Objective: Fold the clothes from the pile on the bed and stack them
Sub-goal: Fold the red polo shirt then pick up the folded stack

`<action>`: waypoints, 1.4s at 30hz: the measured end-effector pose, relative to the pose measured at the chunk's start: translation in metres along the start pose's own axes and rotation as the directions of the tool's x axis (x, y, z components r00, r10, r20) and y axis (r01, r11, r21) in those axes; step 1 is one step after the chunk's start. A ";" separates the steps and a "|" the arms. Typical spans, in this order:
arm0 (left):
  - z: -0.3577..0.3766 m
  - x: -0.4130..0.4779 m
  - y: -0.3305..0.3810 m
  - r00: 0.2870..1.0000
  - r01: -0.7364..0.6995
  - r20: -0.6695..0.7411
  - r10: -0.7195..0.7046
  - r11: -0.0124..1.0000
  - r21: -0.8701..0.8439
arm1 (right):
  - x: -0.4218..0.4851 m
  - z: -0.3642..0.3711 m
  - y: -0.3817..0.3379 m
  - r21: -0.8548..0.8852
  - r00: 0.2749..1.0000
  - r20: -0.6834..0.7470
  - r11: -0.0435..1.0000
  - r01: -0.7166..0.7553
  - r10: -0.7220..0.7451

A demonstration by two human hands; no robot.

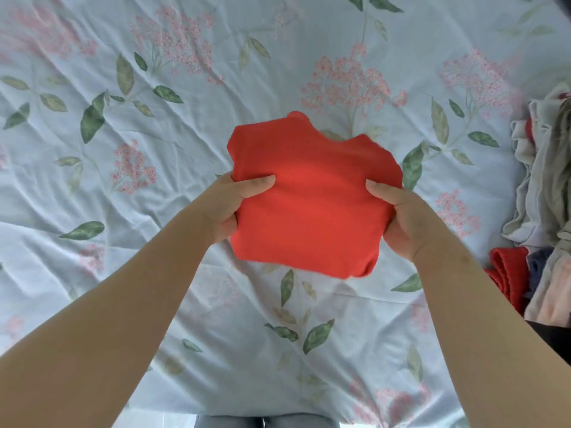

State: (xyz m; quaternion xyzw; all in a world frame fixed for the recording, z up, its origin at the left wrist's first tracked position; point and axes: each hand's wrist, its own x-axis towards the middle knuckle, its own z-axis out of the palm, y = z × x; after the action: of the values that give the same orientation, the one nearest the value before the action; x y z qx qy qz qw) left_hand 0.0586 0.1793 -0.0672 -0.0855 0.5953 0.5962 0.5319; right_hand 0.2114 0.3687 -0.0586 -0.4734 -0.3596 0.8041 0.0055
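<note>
A folded red garment of soft, smooth knit cloth point(309, 196) is held in the air above the bed, near the middle of the view. It makes a thick, roughly square packet with wavy upper edges. The left hand point(227, 208) grips its left side, with the thumb pressed flat on top and the fingers hidden under the cloth. The right hand point(404, 223) grips the right side in the same way, thumb on top. Below lies the pale blue bed sheet with pink flowers and green leaves point(154, 149), thin and full of fine wrinkles. At the right edge sits the loose pile of clothes point(543, 196), crumpled cream, grey, red and pink fabrics.
</note>
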 end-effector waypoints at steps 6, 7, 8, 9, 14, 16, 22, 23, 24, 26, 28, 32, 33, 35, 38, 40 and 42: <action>-0.002 -0.055 0.039 0.949 -0.312 0.049 0.310 0.950 0.027 | -0.049 0.011 -0.033 -0.120 0.961 0.160 0.962 0.244 -0.224; -0.004 -0.064 0.035 0.945 -0.326 0.031 0.325 0.937 0.128 | -0.055 0.010 -0.030 -0.156 0.960 0.163 0.955 0.251 -0.226; -0.008 -0.071 0.028 0.943 -0.327 0.014 0.332 0.922 0.207 | -0.061 0.008 -0.025 -0.204 0.964 0.147 0.947 0.250 -0.223; -0.013 -0.077 0.017 0.946 -0.314 0.001 0.324 0.914 0.259 | -0.064 0.005 -0.016 -0.273 0.969 0.116 0.932 0.240 -0.216; -0.039 -0.088 -0.080 0.981 -0.016 -0.175 0.079 0.942 0.334 | -0.070 -0.022 0.078 -0.533 0.992 -0.123 0.845 -0.040 -0.031; -0.045 -0.090 -0.125 0.957 0.168 -0.289 -0.033 0.874 0.457 | -0.078 -0.031 0.122 -0.525 0.975 -0.171 0.824 -0.213 0.143; -0.043 -0.087 -0.136 0.948 0.194 -0.305 -0.094 0.928 0.318 | -0.076 -0.027 0.154 -0.436 0.959 -0.253 0.869 -0.234 0.131; -0.041 -0.082 -0.132 0.950 0.155 -0.309 -0.038 0.919 0.363 | -0.072 -0.025 0.150 -0.450 0.964 -0.256 0.874 -0.184 0.071; -0.039 -0.077 -0.129 0.944 0.121 -0.329 0.035 0.889 0.442 | -0.069 -0.022 0.147 -0.472 0.966 -0.258 0.871 -0.133 0.008; -0.033 -0.069 -0.124 0.918 0.045 -0.341 0.202 0.802 0.595 | -0.062 -0.017 0.137 -0.526 0.957 -0.254 0.850 -0.014 -0.142; -0.031 -0.063 -0.123 0.858 -0.037 -0.381 0.344 0.782 0.623 | -0.057 -0.017 0.128 -0.550 0.914 -0.281 0.830 0.097 -0.294; -0.030 -0.057 -0.128 0.770 0.036 -0.511 0.383 0.772 0.634 | -0.047 -0.018 0.128 -0.690 0.877 -0.323 0.723 0.039 -0.355; -0.028 -0.056 -0.131 0.754 0.111 -0.528 0.390 0.717 0.688 | -0.046 -0.017 0.131 -0.756 0.871 -0.351 0.653 -0.046 -0.345; -0.020 -0.058 -0.136 0.665 0.184 -0.527 0.530 0.568 0.803 | -0.049 -0.007 0.136 -0.851 0.808 -0.388 0.508 -0.130 -0.444; -0.008 -0.061 -0.150 0.667 0.015 -0.102 0.738 0.123 0.992 | -0.056 0.013 0.153 -0.992 0.767 -0.024 0.109 0.060 -0.642; -0.011 -0.053 -0.164 0.749 -0.010 0.062 0.660 -0.083 0.997 | -0.050 0.018 0.172 -0.989 0.846 0.142 -0.116 0.096 -0.514; -0.018 -0.038 -0.171 0.807 0.024 0.047 0.588 -0.112 0.993 | -0.033 0.015 0.188 -0.982 0.887 0.146 -0.175 0.076 -0.437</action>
State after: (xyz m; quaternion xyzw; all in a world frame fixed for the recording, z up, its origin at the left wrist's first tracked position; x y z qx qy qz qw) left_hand 0.1907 0.0972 -0.1500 0.3294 0.9330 0.0533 0.1347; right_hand 0.2805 0.2095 -0.1391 -0.3277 -0.9166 0.1824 -0.1388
